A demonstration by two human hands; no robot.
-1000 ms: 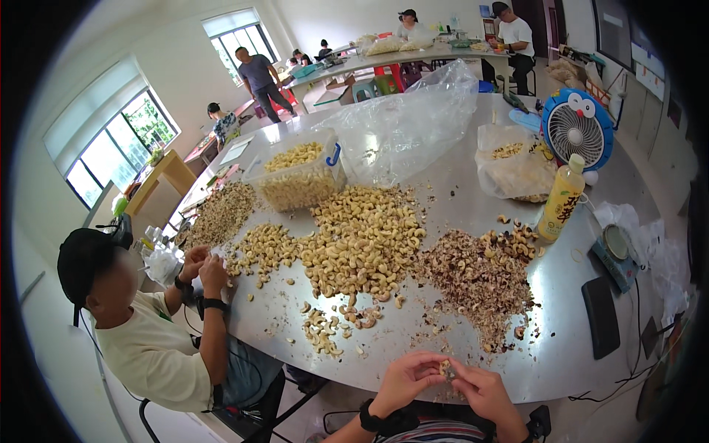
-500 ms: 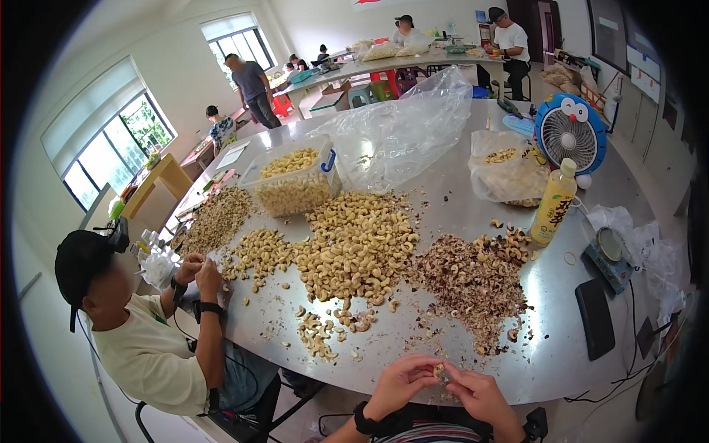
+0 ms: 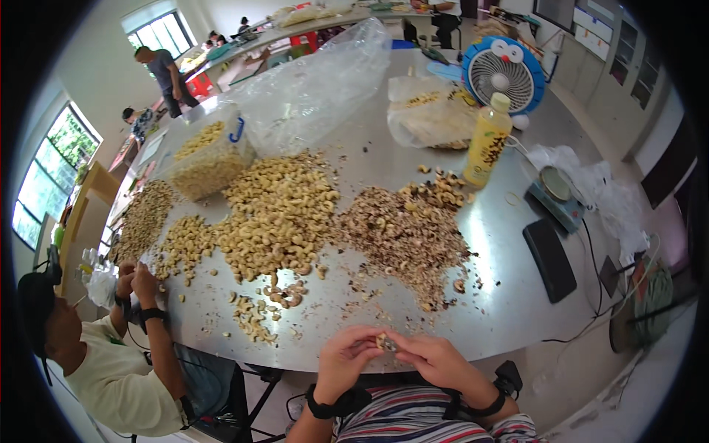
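Note:
Close to the table's front edge, my left hand [image 3: 346, 360] pinches a small cashew nut [image 3: 382, 341] with pale and darker patches. My right hand [image 3: 436, 360] meets it from the other side, thumb and fingers pressed together at the nut. A small greyish bit shows at those fingertips, too small to name. Beyond my hands lies a heap of brown skin flakes [image 3: 402, 240] with some cashews at its far end. Left of it spreads a large pile of pale cashews [image 3: 277, 214], with a small group of cashews [image 3: 251, 317] nearer the edge.
A co-worker [image 3: 111, 354] sits at the left, hands raised by another flake heap [image 3: 140, 221]. Farther back stand a plastic tub of cashews [image 3: 210, 166], clear plastic sheeting [image 3: 317, 88], a filled bag [image 3: 428, 118], a yellow bottle [image 3: 487, 144] and a blue fan [image 3: 504, 74]. A black phone [image 3: 549, 260] and scale [image 3: 555, 196] lie right.
My view has swung to the right and down, so the table's things sit farther left and higher. Both hands keep their pinch at the cashew nut.

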